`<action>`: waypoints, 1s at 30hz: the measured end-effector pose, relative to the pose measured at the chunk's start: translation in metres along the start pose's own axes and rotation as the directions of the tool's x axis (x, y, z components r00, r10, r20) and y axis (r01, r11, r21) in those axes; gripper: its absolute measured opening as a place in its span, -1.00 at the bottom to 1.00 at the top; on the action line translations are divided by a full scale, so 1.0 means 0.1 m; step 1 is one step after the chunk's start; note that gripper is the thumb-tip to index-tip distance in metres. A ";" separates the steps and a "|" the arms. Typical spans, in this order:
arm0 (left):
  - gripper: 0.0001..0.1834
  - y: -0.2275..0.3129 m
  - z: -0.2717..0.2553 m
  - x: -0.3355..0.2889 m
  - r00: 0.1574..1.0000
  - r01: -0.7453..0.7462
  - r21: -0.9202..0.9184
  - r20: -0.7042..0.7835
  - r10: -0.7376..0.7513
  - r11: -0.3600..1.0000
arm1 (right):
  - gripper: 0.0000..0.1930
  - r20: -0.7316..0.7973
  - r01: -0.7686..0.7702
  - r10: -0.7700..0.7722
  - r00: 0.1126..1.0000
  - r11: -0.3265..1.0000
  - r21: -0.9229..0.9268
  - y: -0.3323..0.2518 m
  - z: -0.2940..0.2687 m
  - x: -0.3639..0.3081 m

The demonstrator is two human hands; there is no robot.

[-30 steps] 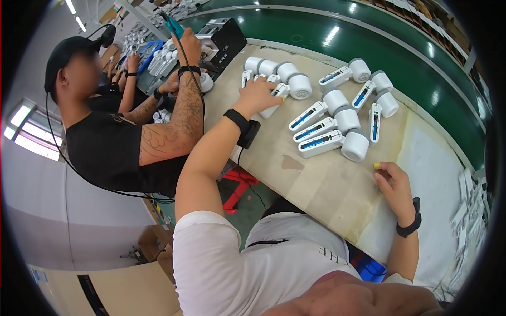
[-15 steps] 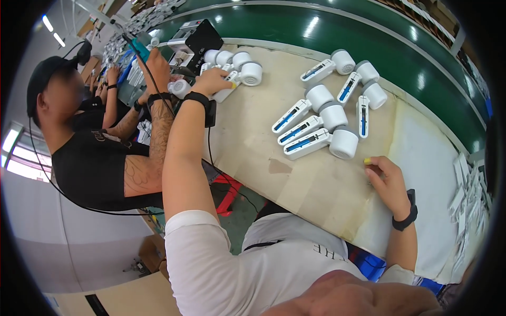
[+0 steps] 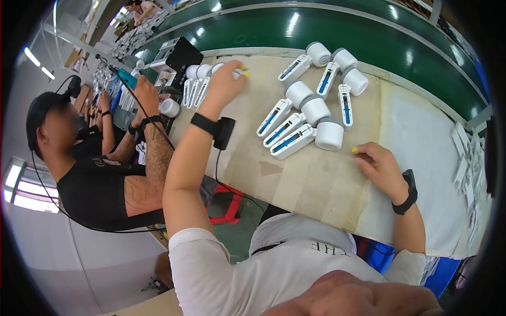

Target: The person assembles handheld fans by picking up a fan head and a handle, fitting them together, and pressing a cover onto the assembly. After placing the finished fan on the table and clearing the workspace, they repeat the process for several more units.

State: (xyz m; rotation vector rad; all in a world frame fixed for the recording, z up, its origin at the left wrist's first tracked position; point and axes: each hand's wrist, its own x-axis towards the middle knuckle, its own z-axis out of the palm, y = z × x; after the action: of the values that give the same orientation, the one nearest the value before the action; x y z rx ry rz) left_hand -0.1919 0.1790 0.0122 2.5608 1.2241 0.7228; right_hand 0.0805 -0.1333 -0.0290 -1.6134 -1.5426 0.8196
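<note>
My left hand (image 3: 226,87) reaches over the far left of the table, fingers apart, with yellow covers on some fingertips. It is beside a row of white handheld devices (image 3: 201,90) with round drum-shaped heads, and partly hides that row. My right hand (image 3: 380,167) hovers at or just above the table on the right, loosely curled with thumb and forefinger apart, nothing visible in it. Between my hands lie several more white devices (image 3: 291,141), their handles uncovered to show blue strips and dark parts inside. The nearest drum head (image 3: 329,135) is close to my right fingertips.
At left, a co-worker (image 3: 108,174) holds a teal power screwdriver (image 3: 126,78) with a black cable. A black and silver machine (image 3: 176,60) stands behind the left row. A green conveyor belt (image 3: 358,23) runs along the far edge. White strips (image 3: 464,174) are heaped at right.
My left hand has come away from a device in the left row, which now stands lined up with the others. My right hand has barely moved. The view has shifted slightly.
</note>
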 end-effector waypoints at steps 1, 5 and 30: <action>-0.66 0.11 0.11 0.06 0.997 -0.021 -0.060 0.068 0.026 0.998 | -0.81 0.003 0.013 -0.013 1.000 1.000 -0.001 0.00 0.01 0.00; -0.71 0.44 0.57 0.41 0.948 -0.218 -0.249 0.177 0.266 0.944 | -0.80 -0.002 -0.018 0.018 1.000 1.000 0.021 -0.05 0.04 0.00; -0.53 1.08 1.26 0.97 0.900 -0.144 0.226 0.434 0.033 0.963 | -0.77 0.021 0.094 -0.092 0.995 0.986 -0.137 -0.04 0.03 0.01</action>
State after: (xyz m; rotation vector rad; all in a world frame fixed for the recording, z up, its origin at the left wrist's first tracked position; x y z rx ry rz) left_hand -0.0033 0.1886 -0.0207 2.7849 1.1121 -0.0036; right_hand 0.0761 -0.1316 -0.0271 -1.6216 -1.7038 0.6882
